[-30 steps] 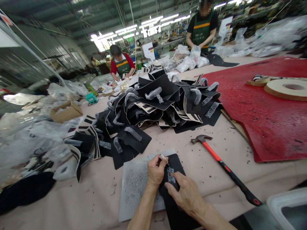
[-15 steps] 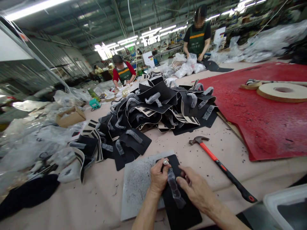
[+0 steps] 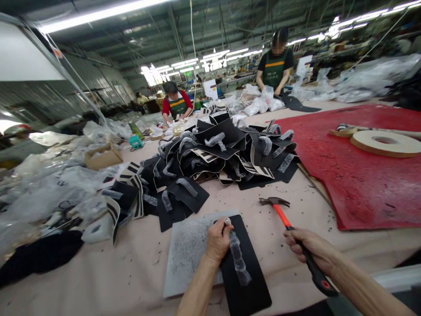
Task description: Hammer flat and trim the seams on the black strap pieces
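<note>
My left hand [image 3: 217,240] is closed around a short metal punch [image 3: 227,221], whose round top pokes out above the fist. Its lower end is hidden by the fingers. Under that fist lies a flat black panel [image 3: 255,267] with a strap wrapped in clear plastic [image 3: 239,261]. The panel partly overlaps a scuffed grey board [image 3: 187,254]. Over to the right, my right hand [image 3: 311,248] grips the black handle of a claw hammer [image 3: 283,213]. The hammer's head points away from me, beyond the hand.
A heap of black panels [image 3: 226,131] with plastic-wrapped straps fills the table's middle. To the right is a red sheet [image 3: 368,184] carrying a tape roll [image 3: 384,141]. Plastic bags [image 3: 59,193] crowd the left. Two co-workers [image 3: 276,70] stand across the table.
My right hand has left the black panel, moved right and taken hold of the hammer's handle. My left hand stays on the punch.
</note>
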The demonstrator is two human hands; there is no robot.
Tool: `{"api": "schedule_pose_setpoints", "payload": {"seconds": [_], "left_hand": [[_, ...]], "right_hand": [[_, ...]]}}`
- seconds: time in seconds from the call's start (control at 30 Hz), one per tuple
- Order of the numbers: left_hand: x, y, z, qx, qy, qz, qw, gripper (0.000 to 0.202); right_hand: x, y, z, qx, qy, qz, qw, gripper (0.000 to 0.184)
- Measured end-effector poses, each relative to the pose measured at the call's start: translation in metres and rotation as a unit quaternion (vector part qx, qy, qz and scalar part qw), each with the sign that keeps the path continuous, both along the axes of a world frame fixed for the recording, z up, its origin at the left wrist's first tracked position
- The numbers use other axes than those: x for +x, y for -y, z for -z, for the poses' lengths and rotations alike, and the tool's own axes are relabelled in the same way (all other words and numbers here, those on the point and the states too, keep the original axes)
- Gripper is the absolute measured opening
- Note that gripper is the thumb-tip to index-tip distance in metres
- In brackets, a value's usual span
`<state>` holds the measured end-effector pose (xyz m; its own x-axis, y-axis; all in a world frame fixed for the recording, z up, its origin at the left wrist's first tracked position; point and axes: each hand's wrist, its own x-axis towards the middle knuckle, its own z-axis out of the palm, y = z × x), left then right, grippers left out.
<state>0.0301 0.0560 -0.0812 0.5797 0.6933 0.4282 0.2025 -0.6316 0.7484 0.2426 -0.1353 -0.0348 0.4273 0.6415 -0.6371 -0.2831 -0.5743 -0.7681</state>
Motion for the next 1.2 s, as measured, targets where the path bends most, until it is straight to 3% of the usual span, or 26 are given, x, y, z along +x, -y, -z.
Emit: {"api": "schedule_pose_setpoints", "payload": {"seconds": [0.07,0.17,0.3,0.37,0.43,0.5,0.6,0.67,0.77,0.83,1.03,1.07,1.13,1.2], "left_hand": [[-0.001,0.001,0.002,0.005,0.002,0.013,1.000,0.013],[-0.002,0.000,0.003,-0.001,-0.004,0.020,1.000,0.013],[-0.001,-0.001,0.003,-0.005,-0.017,0.007,1.000,0.011],[-0.001,-0.002,0.003,-0.005,-0.026,-0.002,1.000,0.010],[-0.001,-0.001,0.002,-0.008,-0.027,-0.001,1.000,0.011],[-0.002,-0.001,0.000,-0.011,-0.016,0.008,1.000,0.011],[-0.002,0.000,-0.003,-0.012,-0.009,0.016,1.000,0.012],[-0.001,0.000,-0.003,-0.012,-0.013,0.012,1.000,0.011],[-0.001,-0.001,-0.002,-0.005,-0.020,0.008,1.000,0.010],[-0.001,-0.002,-0.002,-0.003,-0.022,0.011,1.000,0.010],[-0.001,-0.001,-0.004,-0.029,-0.024,0.017,0.999,0.011],[-0.001,-0.001,-0.004,-0.032,-0.024,0.017,0.999,0.010],[-0.001,-0.001,-0.005,-0.036,-0.024,0.017,0.999,0.010],[-0.001,-0.001,-0.006,-0.037,-0.022,0.016,0.999,0.009]], "right_hand": [[-0.017,-0.004,-0.022,0.020,0.014,0.019,1.000,0.016],[-0.043,-0.003,-0.043,0.092,0.226,-0.002,0.970,0.031],[-0.060,0.000,-0.045,0.169,0.524,-0.115,0.827,0.030],[-0.059,-0.002,-0.050,0.156,0.592,-0.189,0.768,0.026],[-0.055,-0.006,-0.066,0.149,0.626,-0.221,0.733,0.023],[-0.053,-0.011,-0.089,0.179,0.640,-0.188,0.723,0.023],[-0.058,-0.015,-0.108,0.255,0.637,-0.051,0.726,0.021],[-0.063,-0.014,-0.098,0.275,0.640,-0.043,0.717,0.020],[-0.062,-0.008,-0.064,0.183,0.644,-0.187,0.719,0.024],[-0.053,-0.004,-0.046,0.089,0.620,-0.240,0.741,0.023],[-0.006,-0.004,-0.008,-0.054,0.526,-0.216,0.821,0.032],[0.000,-0.006,0.000,-0.076,0.534,-0.212,0.815,0.033],[0.001,-0.011,0.013,-0.083,0.602,-0.184,0.772,0.032],[-0.015,-0.019,0.015,-0.018,0.680,-0.132,0.721,0.036]]}}
